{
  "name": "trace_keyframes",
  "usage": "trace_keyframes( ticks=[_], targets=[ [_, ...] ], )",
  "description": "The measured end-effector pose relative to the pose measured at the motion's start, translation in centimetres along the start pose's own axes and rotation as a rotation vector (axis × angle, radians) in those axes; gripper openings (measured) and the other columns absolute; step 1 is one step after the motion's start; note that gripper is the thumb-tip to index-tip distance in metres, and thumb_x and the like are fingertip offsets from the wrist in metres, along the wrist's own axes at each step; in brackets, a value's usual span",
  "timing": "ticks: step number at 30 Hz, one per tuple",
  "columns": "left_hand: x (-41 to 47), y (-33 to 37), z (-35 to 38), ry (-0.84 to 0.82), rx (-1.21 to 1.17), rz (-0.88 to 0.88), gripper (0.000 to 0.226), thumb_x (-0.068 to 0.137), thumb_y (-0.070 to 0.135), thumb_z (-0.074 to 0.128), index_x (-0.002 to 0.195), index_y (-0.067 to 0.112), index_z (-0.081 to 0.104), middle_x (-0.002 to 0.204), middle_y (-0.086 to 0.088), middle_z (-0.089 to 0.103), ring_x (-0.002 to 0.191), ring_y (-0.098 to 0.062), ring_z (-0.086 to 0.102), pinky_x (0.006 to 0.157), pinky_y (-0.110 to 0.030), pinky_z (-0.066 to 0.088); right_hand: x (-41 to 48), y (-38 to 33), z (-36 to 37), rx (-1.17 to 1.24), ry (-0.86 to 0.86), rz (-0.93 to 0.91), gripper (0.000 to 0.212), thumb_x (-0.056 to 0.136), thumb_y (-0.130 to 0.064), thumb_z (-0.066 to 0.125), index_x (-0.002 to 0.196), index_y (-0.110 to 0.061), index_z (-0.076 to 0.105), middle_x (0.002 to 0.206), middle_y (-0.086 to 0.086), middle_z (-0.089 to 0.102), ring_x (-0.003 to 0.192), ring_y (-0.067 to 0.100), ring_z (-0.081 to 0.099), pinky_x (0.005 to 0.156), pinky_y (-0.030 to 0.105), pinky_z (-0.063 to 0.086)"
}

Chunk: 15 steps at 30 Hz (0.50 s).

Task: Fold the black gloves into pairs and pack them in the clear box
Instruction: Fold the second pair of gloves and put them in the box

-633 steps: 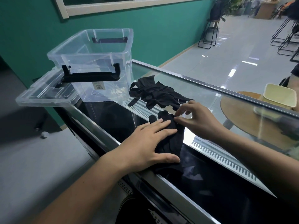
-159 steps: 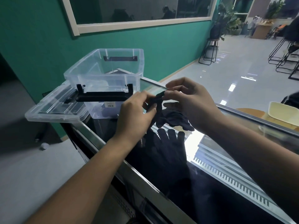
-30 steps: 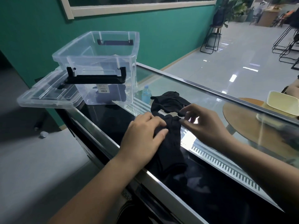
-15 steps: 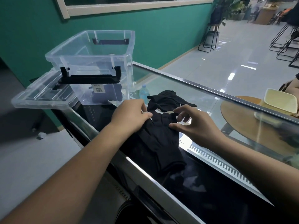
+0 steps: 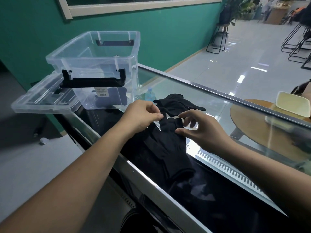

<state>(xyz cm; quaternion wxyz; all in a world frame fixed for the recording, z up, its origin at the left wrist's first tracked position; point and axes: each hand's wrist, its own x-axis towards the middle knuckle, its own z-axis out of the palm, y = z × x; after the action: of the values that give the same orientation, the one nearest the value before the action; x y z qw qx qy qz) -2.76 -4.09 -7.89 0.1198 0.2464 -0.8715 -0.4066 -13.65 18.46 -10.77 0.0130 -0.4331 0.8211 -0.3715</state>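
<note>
Closest to me is the metal front edge of the glass-topped desk (image 5: pixel 148 180). The stacked gloves (image 5: pixel 168 148) lie flat on it, cuffs toward me and fingers pointing away, running from under both hands back toward my wrists. Looks like two black gloves laid one on the other, going by the doubled cuff edge.

The left hand (image 5: pixel 141 115) is curled, with thumb and forefinger pinching a fingertip at the far end of that stack. The right hand (image 5: pixel 200 130) is just to the right of it, thumb tip down on the glove's right edge and the other fingers bent and spread above the fabric. Honestly can't tell whether it's actually gripping anything.

Just past the fingertips of both hands sit the loose gloves (image 5: pixel 178 104), a crumpled black heap on the glass, nobody touching it.

Further out, beyond and left of the left hand, stands the clear box (image 5: pixel 101 64), open on top, with a black handle (image 5: pixel 94 79) on its near side. Through the wall you can see some dark gloves (image 5: pixel 117 98) on its bottom. Its clear lid (image 5: pixel 45 100) lies left of the box, overhanging the desk end.

Off to the right of the right hand, seen through the glass, there's a round wooden table (image 5: pixel 262 125) with a cream tray (image 5: pixel 292 105) on it.
</note>
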Motion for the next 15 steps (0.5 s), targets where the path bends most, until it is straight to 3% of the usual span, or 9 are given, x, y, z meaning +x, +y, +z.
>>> trace_keyframes(
  ticks=[3,10,15],
  targets=[
    [0.0,0.4,0.1,-0.016,-0.089,0.033,0.012,0.090,0.033,0.087,0.088,0.024,0.080,0.080,0.010,0.076,0.076,-0.005,0.068,0.073,-0.024,0.053,0.0,0.0,-0.1,0.040,-0.004,0.025,0.043,0.082,-0.045,0.089,0.120,-0.036,0.070,0.092,-0.012,0.069,0.087,0.007,0.061,0.074,0.022,0.047],
    [0.1,-0.3,1.3,-0.005,0.101,0.063,0.012,0.089,0.034,0.086,0.083,0.030,0.076,0.084,0.011,0.075,0.072,0.003,0.060,0.066,-0.019,0.041,0.2,-0.1,-0.3,0.029,-0.058,0.006,0.039,0.088,-0.044,0.083,0.124,-0.042,0.069,0.092,-0.011,0.065,0.085,0.008,0.059,0.075,0.026,0.046],
    [-0.3,-0.4,1.7,0.044,0.078,0.069,0.012,0.090,0.031,0.085,0.093,0.029,0.074,0.082,0.011,0.072,0.070,0.001,0.058,0.065,-0.020,0.040,0.8,-0.3,0.0,0.008,-0.014,0.036,0.013,0.095,-0.048,0.074,0.104,-0.038,0.073,0.087,-0.010,0.063,0.078,0.006,0.057,0.070,0.028,0.044]
  ],
)
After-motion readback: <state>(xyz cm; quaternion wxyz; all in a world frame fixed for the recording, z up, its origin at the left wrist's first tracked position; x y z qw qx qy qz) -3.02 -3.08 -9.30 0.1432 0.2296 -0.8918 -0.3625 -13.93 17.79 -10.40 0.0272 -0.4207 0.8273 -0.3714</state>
